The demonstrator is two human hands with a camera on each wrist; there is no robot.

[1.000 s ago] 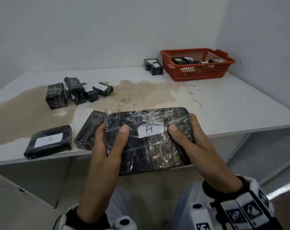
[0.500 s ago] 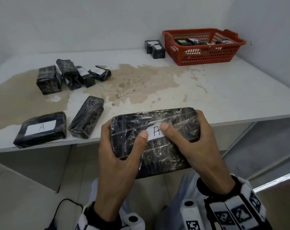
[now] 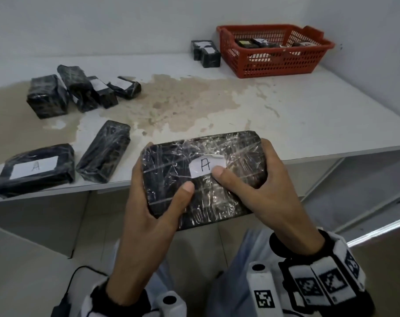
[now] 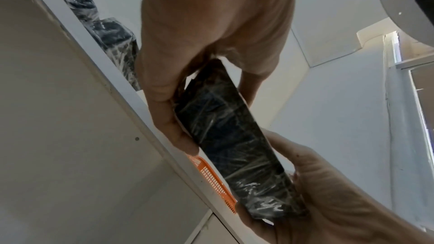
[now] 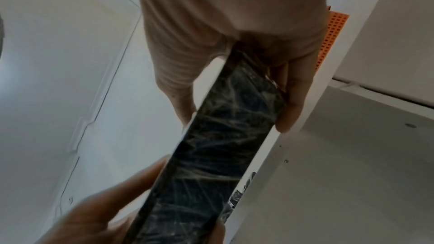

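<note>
I hold a flat black packet (image 3: 171, 170) wrapped in clear film, with a white label marked "A" (image 3: 204, 167) on its upper face, in front of the table's near edge. My left hand (image 3: 157, 202) grips its left end, thumb on top. My right hand (image 3: 258, 191) grips its right end, its thumb resting on the label's lower edge. The left wrist view shows the packet (image 4: 225, 129) edge-on between thumb and fingers. The right wrist view shows the packet (image 5: 225, 136) the same way, pinched at both ends.
On the stained white table (image 3: 308, 115) lie another "A" packet (image 3: 34, 170), a long packet (image 3: 104, 151) and a cluster of packets (image 3: 80, 90) at the left. Two small packets (image 3: 205, 52) stand beside a red basket (image 3: 276, 53) holding more, at the back right. Walls close in behind and right.
The packet has moved up and right, over the table's near edge. My left thumb has slid lower on its face and my right thumb has come onto the label.
</note>
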